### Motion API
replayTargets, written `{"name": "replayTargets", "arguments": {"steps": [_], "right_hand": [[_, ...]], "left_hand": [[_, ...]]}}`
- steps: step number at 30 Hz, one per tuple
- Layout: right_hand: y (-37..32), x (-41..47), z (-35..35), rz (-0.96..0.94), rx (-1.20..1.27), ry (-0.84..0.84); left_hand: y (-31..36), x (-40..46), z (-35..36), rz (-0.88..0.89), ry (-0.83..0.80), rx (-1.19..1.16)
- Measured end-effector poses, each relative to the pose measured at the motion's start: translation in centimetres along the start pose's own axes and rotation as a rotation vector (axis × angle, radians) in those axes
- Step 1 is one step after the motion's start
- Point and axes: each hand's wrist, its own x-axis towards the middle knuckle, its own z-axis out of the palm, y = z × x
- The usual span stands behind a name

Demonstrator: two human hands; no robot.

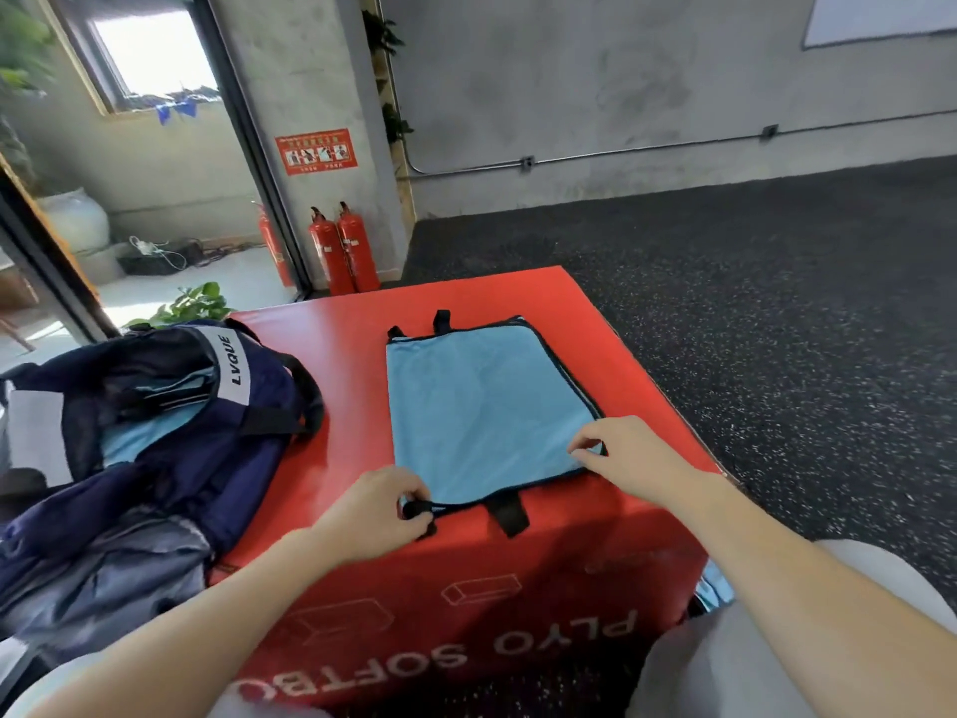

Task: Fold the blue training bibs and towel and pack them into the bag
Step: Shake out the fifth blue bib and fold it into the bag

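Both forearms reach up from the bottom edge of the frame toward the middle, bare and angled inward. The left hand (380,510) sits at the lower centre, knuckles up, its fingers (414,502) curled and pinching the near left corner of the blue bib (481,406) where a black strap bunches under them. The right hand (621,450), a little higher and to the right of centre, is also palm down, its fingers curled onto the near right corner of the bib, pinching the edge against the surface. The bib lies flat in the middle of the frame on the red surface (342,406), a soft plyo box with white lettering on its near face. It is folded into a rough rectangle with black trim, its long axis running from the near edge of the box away toward the top of the frame and leaning slightly left. Two black tabs stick out at the far edge and another black tab hangs over the near edge between the two hands. So the cloth stretches away from the fingers, with both grips at its near corners. At the left of the frame a navy bag (171,432) rests partly on the box, open, with light blue cloth (134,440) showing inside. Two red fire extinguishers (344,251) stand by the wall in the upper middle.
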Motion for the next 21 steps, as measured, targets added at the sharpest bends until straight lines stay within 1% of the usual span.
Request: {"name": "replayTargets", "arguments": {"steps": [2,4,7,12,17,21], "right_hand": [[0.1,-0.8,0.7,-0.042,-0.014,-0.067],[0.0,-1.5,1.5,-0.084,-0.044,-0.134],[0.0,-2.0,2.2,-0.11,-0.095,-0.184],[-0.3,-3.1,2.5,-0.131,-0.148,-0.165],[-0.6,-3.8,3.0,-0.155,-0.195,-0.11],[-0.6,-4.2,3.3,-0.189,-0.244,-0.123]], "left_hand": [[-1.3,-2.1,-1.1,-0.047,-0.013,0.003],[-2.0,-3.7,-1.7,-0.08,0.011,-0.019],[-2.0,-5.2,-1.8,-0.082,0.048,-0.033],[-2.4,-6.4,-0.7,-0.043,0.082,-0.044],[-2.1,-6.9,0.0,-0.019,0.113,0.013],[-2.2,-7.3,-0.1,-0.005,0.123,0.008]]}}
